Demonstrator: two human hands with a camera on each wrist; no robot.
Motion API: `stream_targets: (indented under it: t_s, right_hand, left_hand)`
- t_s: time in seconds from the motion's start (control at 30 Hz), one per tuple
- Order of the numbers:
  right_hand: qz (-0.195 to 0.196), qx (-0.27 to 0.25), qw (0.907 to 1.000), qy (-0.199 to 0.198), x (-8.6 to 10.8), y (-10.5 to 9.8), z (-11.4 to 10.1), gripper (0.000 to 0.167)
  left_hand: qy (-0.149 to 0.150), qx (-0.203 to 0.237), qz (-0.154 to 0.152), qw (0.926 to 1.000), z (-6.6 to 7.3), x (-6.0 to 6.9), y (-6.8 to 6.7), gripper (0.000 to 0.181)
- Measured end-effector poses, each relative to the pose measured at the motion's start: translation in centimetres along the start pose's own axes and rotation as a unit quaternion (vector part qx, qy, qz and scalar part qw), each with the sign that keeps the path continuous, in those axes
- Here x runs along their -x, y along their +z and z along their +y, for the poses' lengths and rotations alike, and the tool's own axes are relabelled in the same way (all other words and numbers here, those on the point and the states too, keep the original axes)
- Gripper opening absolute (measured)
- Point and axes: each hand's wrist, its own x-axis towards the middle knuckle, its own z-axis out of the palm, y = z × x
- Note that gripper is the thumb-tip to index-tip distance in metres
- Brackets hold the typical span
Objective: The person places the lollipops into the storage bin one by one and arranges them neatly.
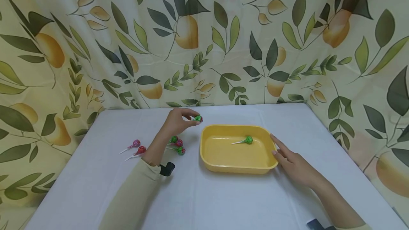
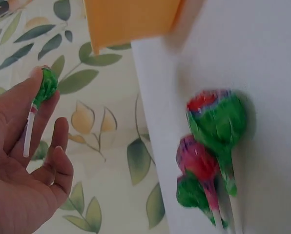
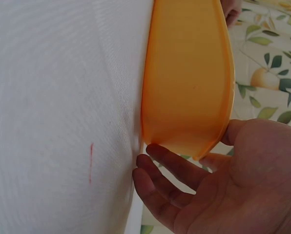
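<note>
The left hand pinches a green-wrapped lollipop between thumb and finger, above the table just left of the yellow tray. In the left wrist view the held lollipop has its white stick pointing down along the palm. One green lollipop lies inside the tray, its stick to the left. The right hand touches the tray's right end, thumb at the rim; in the right wrist view its fingers rest by the tray wall, loosely bent.
Left of the tray, near the left forearm, lie several green and pink lollipops. Farther left are a pink lollipop and a red lollipop. A white cloth covers the table; a leaf-patterned curtain hangs behind.
</note>
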Motion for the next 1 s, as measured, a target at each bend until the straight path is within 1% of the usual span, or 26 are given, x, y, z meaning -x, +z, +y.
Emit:
stream_targets:
  t_s: [0.13,0.27,0.4,0.53,0.6,0.67,0.87,1.0]
  right_hand:
    - [-0.001,0.001,1.0000,0.002,0.1,-0.1,0.0,0.067]
    - [0.000,0.002,1.0000,0.001,0.1,-0.1,0.0,0.067]
    - [0.000,0.001,1.0000,-0.002,0.1,-0.1,0.0,0.066]
    - [0.002,0.005,1.0000,-0.006,0.1,-0.1,-0.1,0.066]
    - [0.003,0.006,0.9999,-0.010,0.0,-0.2,-0.1,0.065]
    - [0.004,0.005,0.9999,-0.013,0.0,-0.3,-0.1,0.065]
    - [0.004,0.001,0.9999,-0.015,0.1,-0.2,0.0,0.065]
    - [0.002,0.001,0.9999,-0.011,0.1,-0.1,0.0,0.065]
  left_hand:
    - [0.014,0.001,-0.018,0.9997,1.0,-0.4,1.3,0.021]
    - [0.020,-0.013,-0.039,0.9989,1.8,-0.9,2.7,0.021]
    - [0.033,-0.028,-0.060,0.9973,2.6,-1.2,3.9,0.022]
    - [0.042,-0.030,-0.077,0.9957,3.5,-1.4,5.1,0.021]
    - [0.042,-0.025,-0.084,0.9953,3.9,-1.5,5.6,0.020]
    - [0.040,-0.020,-0.089,0.9950,4.3,-1.5,6.2,0.019]
    - [0.047,-0.014,-0.099,0.9938,4.8,-1.7,8.0,0.017]
    - [0.042,-0.008,-0.102,0.9939,5.0,-1.7,9.3,0.017]
